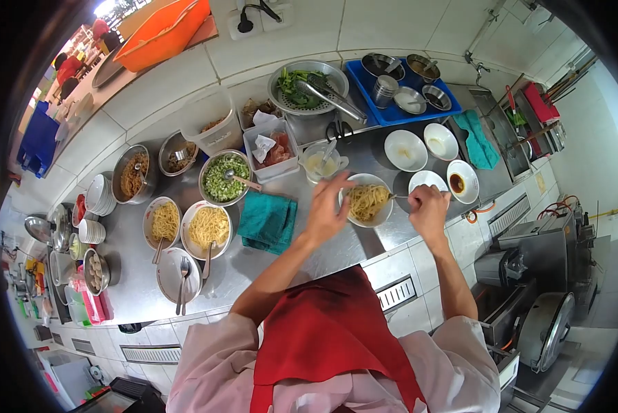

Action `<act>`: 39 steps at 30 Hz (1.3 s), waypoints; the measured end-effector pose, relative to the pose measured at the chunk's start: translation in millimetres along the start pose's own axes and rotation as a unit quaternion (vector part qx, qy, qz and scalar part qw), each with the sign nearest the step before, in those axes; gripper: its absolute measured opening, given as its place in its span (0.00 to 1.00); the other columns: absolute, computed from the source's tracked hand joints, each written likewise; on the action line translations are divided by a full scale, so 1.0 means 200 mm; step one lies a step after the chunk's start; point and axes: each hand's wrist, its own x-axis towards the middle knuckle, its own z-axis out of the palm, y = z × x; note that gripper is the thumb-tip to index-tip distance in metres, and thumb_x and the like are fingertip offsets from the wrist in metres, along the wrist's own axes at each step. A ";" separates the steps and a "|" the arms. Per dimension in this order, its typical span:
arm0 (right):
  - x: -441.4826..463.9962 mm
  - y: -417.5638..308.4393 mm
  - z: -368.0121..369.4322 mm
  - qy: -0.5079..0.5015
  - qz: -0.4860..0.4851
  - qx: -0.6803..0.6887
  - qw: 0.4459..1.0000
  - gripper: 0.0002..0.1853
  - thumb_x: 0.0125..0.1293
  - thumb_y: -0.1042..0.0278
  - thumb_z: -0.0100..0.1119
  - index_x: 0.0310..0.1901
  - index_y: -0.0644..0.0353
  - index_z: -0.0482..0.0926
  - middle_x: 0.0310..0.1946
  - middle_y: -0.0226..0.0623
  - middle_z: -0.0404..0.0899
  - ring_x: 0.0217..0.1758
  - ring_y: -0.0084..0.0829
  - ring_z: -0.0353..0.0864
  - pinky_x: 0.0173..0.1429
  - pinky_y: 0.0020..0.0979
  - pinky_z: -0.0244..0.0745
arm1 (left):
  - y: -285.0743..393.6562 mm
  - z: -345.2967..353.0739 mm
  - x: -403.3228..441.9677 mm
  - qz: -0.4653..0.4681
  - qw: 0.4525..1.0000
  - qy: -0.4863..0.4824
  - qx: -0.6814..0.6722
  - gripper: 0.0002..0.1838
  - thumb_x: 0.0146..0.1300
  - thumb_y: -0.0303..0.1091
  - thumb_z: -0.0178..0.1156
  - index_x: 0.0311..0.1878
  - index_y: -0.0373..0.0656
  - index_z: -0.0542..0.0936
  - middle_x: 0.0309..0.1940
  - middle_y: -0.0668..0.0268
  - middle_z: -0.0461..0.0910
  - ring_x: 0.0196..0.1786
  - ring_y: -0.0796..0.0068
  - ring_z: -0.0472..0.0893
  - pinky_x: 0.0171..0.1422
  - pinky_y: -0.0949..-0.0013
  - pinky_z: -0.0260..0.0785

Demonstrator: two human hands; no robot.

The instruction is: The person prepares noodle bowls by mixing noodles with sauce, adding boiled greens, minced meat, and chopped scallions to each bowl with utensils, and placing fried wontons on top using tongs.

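Note:
A white bowl [365,221] of noodles [368,202] sits on the steel counter in front of me. My left hand [329,208] is at the bowl's left rim, fingers stretched out and apart; whether it touches the rim I cannot tell. On the other side, my right hand [429,209] is closed around a thin metal utensil [400,197] that reaches into the noodles. Its working end is buried, so its kind does not show. Beyond the right hand stand a white bowl [427,180] and a bowl with dark sauce [462,182].
Noodle bowls [164,221] and a bowl with cutlery [168,281] stand to the left, near a green cloth [268,219]. Behind are chopped scallions [225,176], a pitcher [321,164], a colander of greens with tongs [336,96], and a blue tray [391,115].

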 end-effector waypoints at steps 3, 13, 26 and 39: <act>-0.01 -0.05 0.00 0.020 -0.098 -0.099 0.990 0.08 0.39 0.79 0.57 0.24 0.55 0.74 0.24 0.32 0.74 0.33 0.36 0.72 0.43 0.40 0.57 | 0.00 -0.10 -0.24 -0.168 0.972 0.139 -0.087 0.20 0.56 0.20 0.57 0.53 0.37 0.69 0.44 0.58 0.79 0.42 0.68 0.76 0.48 0.66 0.69; -0.08 0.36 0.50 -0.179 0.301 0.280 0.894 0.03 0.45 0.73 0.63 0.22 0.62 0.81 0.20 0.38 0.80 0.24 0.29 0.79 0.30 0.29 0.67 | 0.09 -0.66 -0.86 -0.481 0.822 -0.209 -0.224 0.17 0.67 0.38 0.57 0.54 0.42 0.72 0.21 0.68 0.75 0.25 0.80 0.74 0.29 0.75 0.64; 0.04 -0.01 -0.02 0.046 -0.213 -0.143 0.965 0.07 0.40 0.74 0.59 0.25 0.52 0.76 0.25 0.27 0.71 0.34 0.31 0.71 0.42 0.37 0.57 | 0.07 -0.80 -1.35 -0.600 0.696 -0.246 -0.310 0.22 0.71 0.51 0.48 0.56 0.44 0.73 0.29 0.68 0.77 0.33 0.78 0.74 0.40 0.71 0.67; 0.08 0.32 0.22 -0.206 0.271 0.342 0.876 0.01 0.45 0.79 0.62 0.22 0.64 0.79 0.16 0.30 0.77 0.21 0.19 0.73 0.28 0.24 0.67 | -0.41 -0.48 -2.32 -0.735 0.537 0.070 -0.408 0.28 0.66 0.53 0.48 0.63 0.45 0.69 0.50 0.58 0.79 0.43 0.65 0.79 0.45 0.61 0.72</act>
